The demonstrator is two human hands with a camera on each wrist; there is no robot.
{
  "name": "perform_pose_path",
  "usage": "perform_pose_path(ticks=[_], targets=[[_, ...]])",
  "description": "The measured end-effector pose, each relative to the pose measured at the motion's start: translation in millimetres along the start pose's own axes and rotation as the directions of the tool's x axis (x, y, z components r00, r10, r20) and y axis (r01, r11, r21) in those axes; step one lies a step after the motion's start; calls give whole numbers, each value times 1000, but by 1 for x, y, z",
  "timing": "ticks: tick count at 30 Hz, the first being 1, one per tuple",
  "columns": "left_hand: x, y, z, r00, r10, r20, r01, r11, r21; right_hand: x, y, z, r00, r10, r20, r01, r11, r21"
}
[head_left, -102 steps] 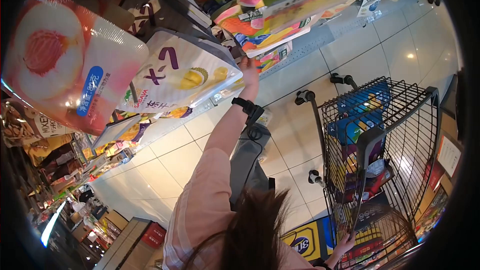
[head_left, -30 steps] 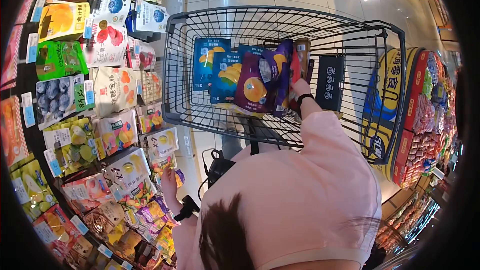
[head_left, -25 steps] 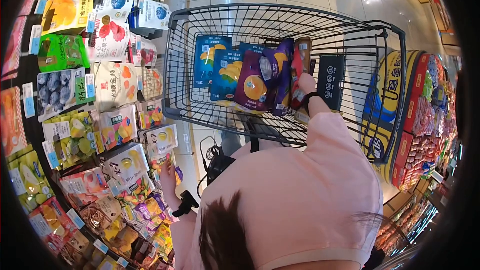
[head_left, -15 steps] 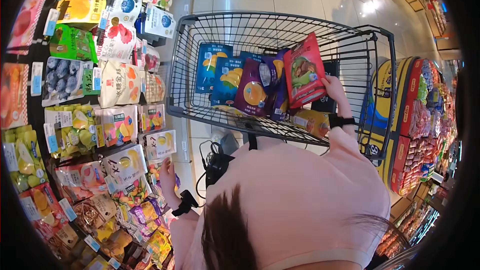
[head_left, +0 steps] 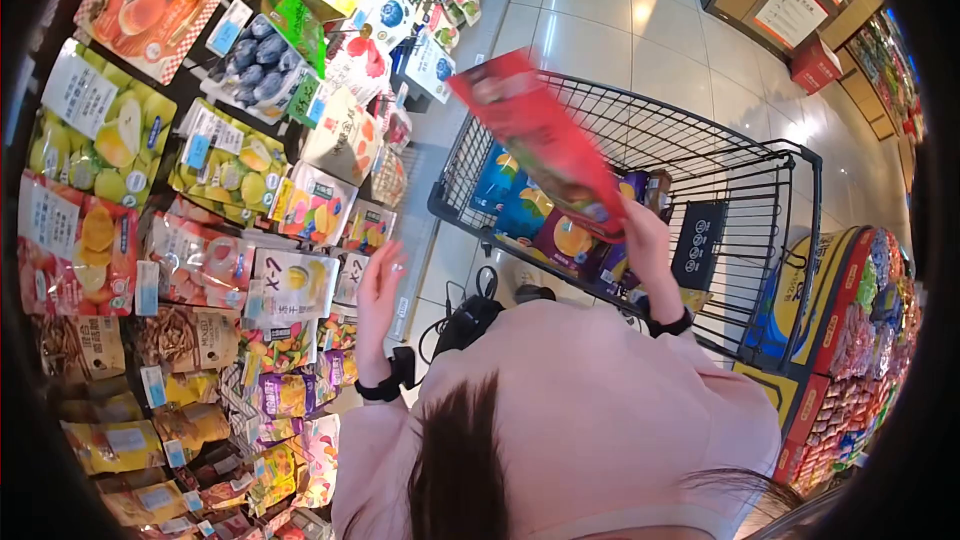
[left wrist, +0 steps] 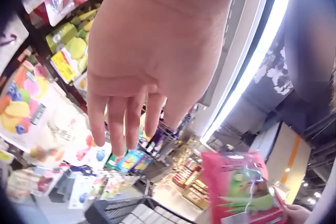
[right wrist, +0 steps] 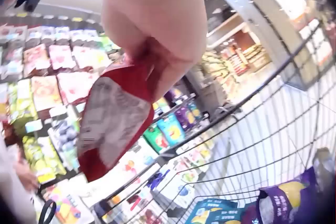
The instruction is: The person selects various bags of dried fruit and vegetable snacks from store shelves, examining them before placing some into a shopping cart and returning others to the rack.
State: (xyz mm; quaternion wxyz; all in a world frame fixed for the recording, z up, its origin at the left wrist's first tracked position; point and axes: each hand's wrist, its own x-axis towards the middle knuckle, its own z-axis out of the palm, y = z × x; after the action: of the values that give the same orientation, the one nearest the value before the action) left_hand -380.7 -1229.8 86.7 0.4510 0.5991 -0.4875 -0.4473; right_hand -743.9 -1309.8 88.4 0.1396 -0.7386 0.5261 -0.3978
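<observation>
On my feed the right hand (head_left: 648, 240) pinched the red bag (head_left: 550, 145) at one o'clock, over the cart (head_left: 697, 243); the left hand (head_left: 378, 290), at eight, had straight fingers slightly apart. I judged this a carrying step, next needing a firm grip

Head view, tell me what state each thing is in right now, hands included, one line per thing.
Left hand: open, fingers extended, holding nothing
Right hand: gripping the red bag by one end
Red bag: held up, tilted
Cart: upright, with bags inside
Blue bags: in the cart, partly hidden
Purple bag: in the cart, partly hidden
Blueberry bag: on display, neither hand touching it
</observation>
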Motion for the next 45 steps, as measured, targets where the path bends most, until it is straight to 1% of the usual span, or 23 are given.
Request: perform_pose_path(ticks=[2, 5, 6, 7, 9, 12, 15, 17, 20, 23, 25, 26, 28, 29, 31, 33, 34, 35, 37, 39, 40, 43, 45], targets=[[4, 20, 19, 996, 79, 41, -58, 924, -377, 14, -39, 22, 974, -226, -5, 226, 974, 34], [8, 9, 24, 991, 13, 130, 52, 873, -485, -3, -65, 48, 845, -479, 237, 465, 878, 115], [10, 17, 20, 987, -55, 153, 103, 940, -325, -15, -73, 56, 821, -507, 263, 496, 861, 111], [11, 7, 9, 972, -186, 146, 229, 897, -378, -26, -81, 64, 799, -540, 264, 517, 841, 156], [5, 7, -3, 904, -383, 191, 418, 696, -584, -51, -93, 70, 749, -585, 310, 592, 801, 81], [-3, -19, -11, 783, -493, 379, 609, 483, -629, -63, -100, 68, 715, -587, 380, 565, 805, 181], [-12, -48, -11, 695, -654, 299, 679, 459, -573, -74, -94, 68, 706, -578, 409, 518, 815, 259], [-15, -57, -18, 709, -670, 221, 651, 502, -568, -78, -79, 72, 676, -598, 431, 496, 802, 333], [-21, -52, -21, 769, -637, 60, 547, 605, -579, -76, -62, 48, 777, -507, 374, 342, 838, 425], [-20, -40, -29, 819, -572, -32, 441, 665, -603, -87, -19, 23, 891, -173, 420, 59, 961, 271], [-17, -21, -24, 812, -569, -129, 392, 697, -600, -81, 10, -5, 795, 256, 551, -187, 966, -179], [-17, -16, -21, 807, -563, -179, 366, 714, -596, -89, 32, -16, 780, 458, 425, -360, 886, -293], [-15, -18, -27, 844, -513, -155, 311, 704, -639, -125, 82, -41, 695, 682, 230, -486, 680, -548], [-14, -18, -29, 862, -485, -146, 281, 698, -659, -148, 113, -51, 484, 865, 129, -541, 412, -733], [-10, -13, -22, 854, -481, -197, 263, 726, -635, -178, 151, -76, 293, 955, 37, -548, 199, -812], [-5, -9, -10, 861, -445, -245, 212, 753, -623, -202, 174, -92, 150, 974, 169, -605, 226, -764], [-1, -3, 0, 856, -439, -274, 194, 763, -616, -223, 196, -95, 81, 930, 358, -702, 309, -642], [5, 4, 14, 850, -430, -305, 173, 774, -609, -271, 230, -84, 213, 899, 384, -744, 404, -532], [19, 2, 28, 881, -371, -294, 124, 780, -613, -300, 251, -74, 288, 897, 335, -898, 375, -230], [36, -17, 37, 944, -261, -202, 74, 765, -640, -263, 231, -84, 186, 919, 349, -839, 333, -431], [49, -14, 52, 956, -269, -118, 131, 750, -649, -244, 219, -88, 134, 929, 344, -794, 308, -525], [87, -28, 92, 930, -363, 57, 303, 671, -676, -231, 203, -88, 222, 954, 203, -748, 300, -592], [107, -44, 114, 892, -419, 168, 417, 622, -663, -227, 195, -91, 234, 958, 166, -776, 287, -562]])
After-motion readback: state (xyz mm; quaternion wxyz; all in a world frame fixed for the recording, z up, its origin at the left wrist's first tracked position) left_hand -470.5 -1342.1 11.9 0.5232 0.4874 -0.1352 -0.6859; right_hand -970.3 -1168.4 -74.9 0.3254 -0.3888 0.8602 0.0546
